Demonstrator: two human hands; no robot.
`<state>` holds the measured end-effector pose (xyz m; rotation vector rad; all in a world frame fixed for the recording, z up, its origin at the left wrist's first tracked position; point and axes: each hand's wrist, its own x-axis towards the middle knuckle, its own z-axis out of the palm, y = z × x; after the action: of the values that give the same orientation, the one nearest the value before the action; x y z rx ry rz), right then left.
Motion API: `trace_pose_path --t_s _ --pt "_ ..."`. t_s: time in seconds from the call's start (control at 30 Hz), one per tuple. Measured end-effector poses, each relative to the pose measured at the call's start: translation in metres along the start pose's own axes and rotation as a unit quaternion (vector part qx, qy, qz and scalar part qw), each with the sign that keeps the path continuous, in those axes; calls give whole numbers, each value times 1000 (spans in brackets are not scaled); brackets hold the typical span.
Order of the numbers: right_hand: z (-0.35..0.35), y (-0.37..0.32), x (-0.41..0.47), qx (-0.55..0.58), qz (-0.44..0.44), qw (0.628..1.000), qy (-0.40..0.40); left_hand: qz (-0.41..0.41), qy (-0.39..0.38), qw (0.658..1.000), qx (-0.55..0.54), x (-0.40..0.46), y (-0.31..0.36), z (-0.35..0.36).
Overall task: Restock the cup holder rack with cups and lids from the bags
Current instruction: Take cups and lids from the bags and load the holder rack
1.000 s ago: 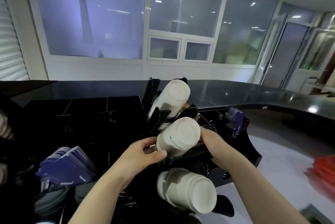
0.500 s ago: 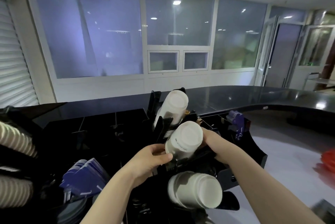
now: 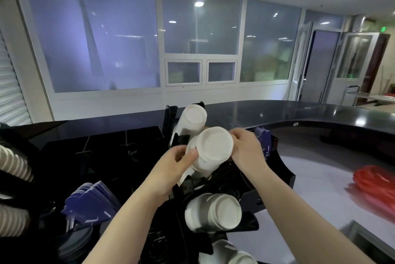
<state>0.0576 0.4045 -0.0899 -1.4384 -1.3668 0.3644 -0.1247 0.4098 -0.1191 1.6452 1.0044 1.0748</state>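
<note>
A black cup holder rack (image 3: 284, 180) stands before me with white cup stacks lying in its slots, bottoms toward me. The middle stack of white cups (image 3: 210, 149) is between my hands. My left hand (image 3: 171, 167) grips its left side, thumb on the rim of the bottom cup. My right hand (image 3: 248, 148) curls round its right side from behind. Another stack (image 3: 193, 117) lies in the slot above, one more (image 3: 215, 212) in the slot below, and a further one (image 3: 228, 253) peeks at the bottom edge.
Blue paper sleeves (image 3: 89, 204) sit in a compartment at lower left, ribbed cup stacks (image 3: 12, 169) at the far left. A red plastic bag (image 3: 376, 182) lies on the grey counter at right. A black counter top (image 3: 299, 114) curves behind the rack.
The camera has tilted up and drawn closer. The middle stack has slid out toward me, and my right hand has come higher round its right side.
</note>
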Motion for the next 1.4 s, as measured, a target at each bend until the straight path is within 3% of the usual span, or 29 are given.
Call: trace_pose_path --t_s 0.1,0.27,0.5,0.6,0.7,0.8,0.93,1.07,1.13,1.27,1.4 --pt "-14 -8 -15 91 -46 993 52 47 16 999 1 -9 14 2" --pt "-50 -13 -49 45 -133 987 83 98 28 993 -54 -44 30 22" --pt "-97 19 -108 29 -77 997 13 89 -41 995 -31 -113 12 80" --pt "-110 35 -134 101 -30 992 -63 64 -35 997 -32 -131 -2 96" --pt "-118 51 -159 162 51 957 -233 29 -22 999 -5 -146 -21 104" --pt "-118 69 -180 112 52 940 -318 7 -32 999 -9 -162 -37 113" --pt "-109 74 -199 105 69 961 -245 2 -6 999 43 -172 -49 116" --pt "-93 68 -204 10 41 984 -174 -21 -17 995 91 -176 -56 114" --pt "-83 65 -204 -4 27 987 -158 -25 -23 995 97 -182 -59 112" --pt "-65 63 -198 -51 51 988 -139 -81 50 991 99 -203 -64 87" --pt "-55 57 -183 -84 3 986 -140 -101 86 981 142 -230 -67 55"
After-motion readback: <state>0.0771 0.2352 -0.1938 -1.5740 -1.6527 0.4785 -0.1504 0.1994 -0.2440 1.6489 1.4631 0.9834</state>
